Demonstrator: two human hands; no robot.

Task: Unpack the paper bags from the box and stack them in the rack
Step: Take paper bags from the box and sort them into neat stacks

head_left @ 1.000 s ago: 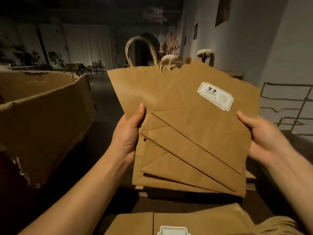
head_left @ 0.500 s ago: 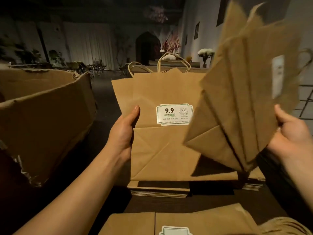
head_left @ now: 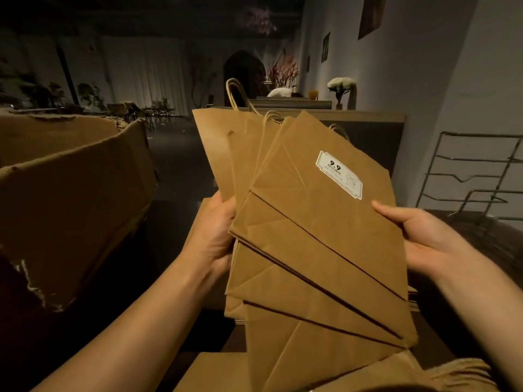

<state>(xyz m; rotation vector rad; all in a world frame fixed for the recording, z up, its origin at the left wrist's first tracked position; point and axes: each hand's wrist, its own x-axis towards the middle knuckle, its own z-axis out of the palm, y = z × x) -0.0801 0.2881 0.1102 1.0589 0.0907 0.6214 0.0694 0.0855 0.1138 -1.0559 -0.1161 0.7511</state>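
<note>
Head view: both hands hold a fanned bundle of flat-folded paper bags point(head_left: 317, 250) in front of the chest, above a dark table point(head_left: 481, 236).

Bags: brown kraft paper, matte, with sharp diagonal fold creases and folded rectangular bottoms facing the camera. At least four bags overlap, each offset from the next, so their lower edges form a stepped fan toward the lower right. Twisted paper-cord handles point(head_left: 236, 91) project from the upper edges.

Label: the front bag carries a white rectangular sticker point(head_left: 339, 174) with notched corners and a thin dark border. The figures "9.9" are legible; the smaller print below is too blurred to read.

Left hand point(head_left: 213, 236): grasps the left edge of the bundle, thumb on the front, fingers hidden behind the paper.

Right hand point(head_left: 418, 236): grasps the right edge, thumb pressed flat on the front bag just below the sticker.

Box point(head_left: 70, 199): corrugated cardboard, open, with torn and ragged edges, at the left, apart from the bundle.

Rack point(head_left: 475, 176): thin metal wire, tiered, standing at the right on the table against a pale wall; no bag is visible in it.

More folded bags point(head_left: 215, 372) lie flat at the bottom edge of the view, below the held bundle.
</note>
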